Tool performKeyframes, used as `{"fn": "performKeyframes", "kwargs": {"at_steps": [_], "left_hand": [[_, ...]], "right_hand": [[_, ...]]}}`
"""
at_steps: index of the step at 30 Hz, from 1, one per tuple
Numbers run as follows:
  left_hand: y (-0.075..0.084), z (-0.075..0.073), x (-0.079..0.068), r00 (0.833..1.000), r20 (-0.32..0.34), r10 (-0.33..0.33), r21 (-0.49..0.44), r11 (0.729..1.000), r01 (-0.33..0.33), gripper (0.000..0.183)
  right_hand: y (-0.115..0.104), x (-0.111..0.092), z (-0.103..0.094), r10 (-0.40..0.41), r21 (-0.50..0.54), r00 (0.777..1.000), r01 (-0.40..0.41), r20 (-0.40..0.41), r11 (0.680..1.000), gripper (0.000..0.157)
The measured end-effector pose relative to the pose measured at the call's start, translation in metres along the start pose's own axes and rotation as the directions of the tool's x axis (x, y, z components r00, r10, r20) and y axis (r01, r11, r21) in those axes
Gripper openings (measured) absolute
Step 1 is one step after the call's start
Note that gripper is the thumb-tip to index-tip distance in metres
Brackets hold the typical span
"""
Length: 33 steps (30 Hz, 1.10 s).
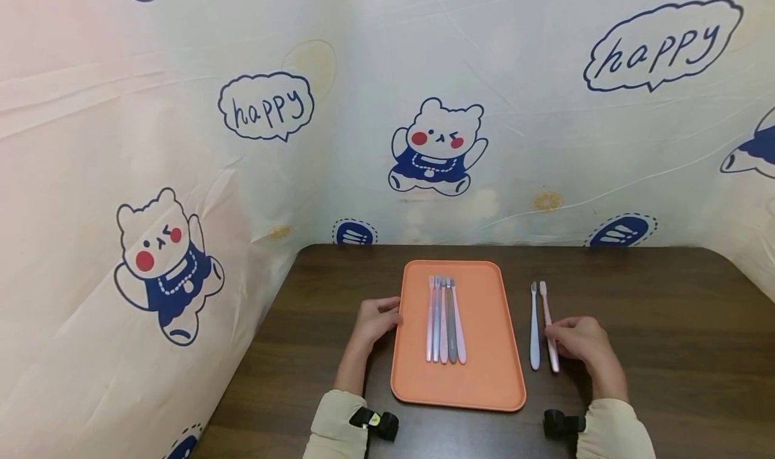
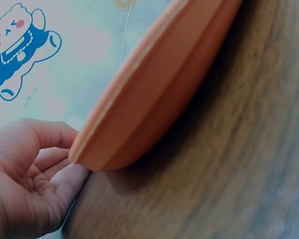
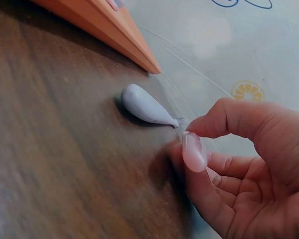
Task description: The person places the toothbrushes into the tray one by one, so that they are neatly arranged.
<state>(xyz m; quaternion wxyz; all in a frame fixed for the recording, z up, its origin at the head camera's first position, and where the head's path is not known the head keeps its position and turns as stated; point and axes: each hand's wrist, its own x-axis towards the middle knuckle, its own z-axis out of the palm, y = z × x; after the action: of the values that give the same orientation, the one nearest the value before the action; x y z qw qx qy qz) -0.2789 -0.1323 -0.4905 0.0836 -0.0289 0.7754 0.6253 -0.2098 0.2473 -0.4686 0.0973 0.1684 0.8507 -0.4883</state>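
Observation:
On an orange tray (image 1: pixel 484 371) several pink, blue and grey toothbrushes (image 1: pixel 452 331) lie side by side, bristle ends pointing away from me. My left hand (image 1: pixel 377 321) grips the tray's left rim, the thumb and fingers at its edge in the left wrist view. To the right of the tray, my right hand (image 1: pixel 578 338) pinches a pink toothbrush (image 1: pixel 547 304) between thumb and fingers. The handle end of this pink toothbrush (image 3: pixel 194 154) shows in the right wrist view. A blue toothbrush (image 1: pixel 535 338) lies on the table between the tray and the pink one.
Everything lies on a dark wooden table (image 1: pixel 684 324). Behind it and along the left hangs a pale sheet (image 1: pixel 521 109) printed with bears and lettering. A black wrist camera (image 1: pixel 383 425) sits at the left cuff, another black camera (image 1: pixel 560 424) at the right.

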Motion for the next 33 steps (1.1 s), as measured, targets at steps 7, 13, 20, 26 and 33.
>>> {"fn": "performKeyframes", "kwargs": {"at_steps": [7,13,20,26,33], "left_hand": [[-0.001,0.0,-0.001,1.0,-0.023,0.017,0.0,1.0,-0.017,0.051],[-0.004,-0.001,0.001,1.0,-0.019,0.017,-0.001,1.0,-0.017,0.052],[0.001,-0.001,-0.002,1.0,-0.013,0.007,0.002,1.0,-0.007,0.052],[-0.001,0.0,0.0,1.0,-0.013,0.005,0.0,1.0,-0.005,0.051],[0.02,-0.001,-0.017,1.0,0.004,-0.011,0.005,1.0,0.011,0.05]], "right_hand": [[0.002,-0.001,-0.001,-0.024,0.064,0.999,0.021,0.038,0.998,0.042],[0.003,-0.002,-0.003,-0.033,0.107,0.997,0.026,0.066,0.994,0.042],[0.005,-0.002,-0.005,-0.039,0.143,0.996,0.026,0.086,0.989,0.043],[0.005,-0.001,-0.006,-0.029,0.225,0.995,0.006,0.099,0.974,0.049],[0.007,0.001,-0.008,-0.045,0.293,0.994,0.014,0.102,0.956,0.047]]}}
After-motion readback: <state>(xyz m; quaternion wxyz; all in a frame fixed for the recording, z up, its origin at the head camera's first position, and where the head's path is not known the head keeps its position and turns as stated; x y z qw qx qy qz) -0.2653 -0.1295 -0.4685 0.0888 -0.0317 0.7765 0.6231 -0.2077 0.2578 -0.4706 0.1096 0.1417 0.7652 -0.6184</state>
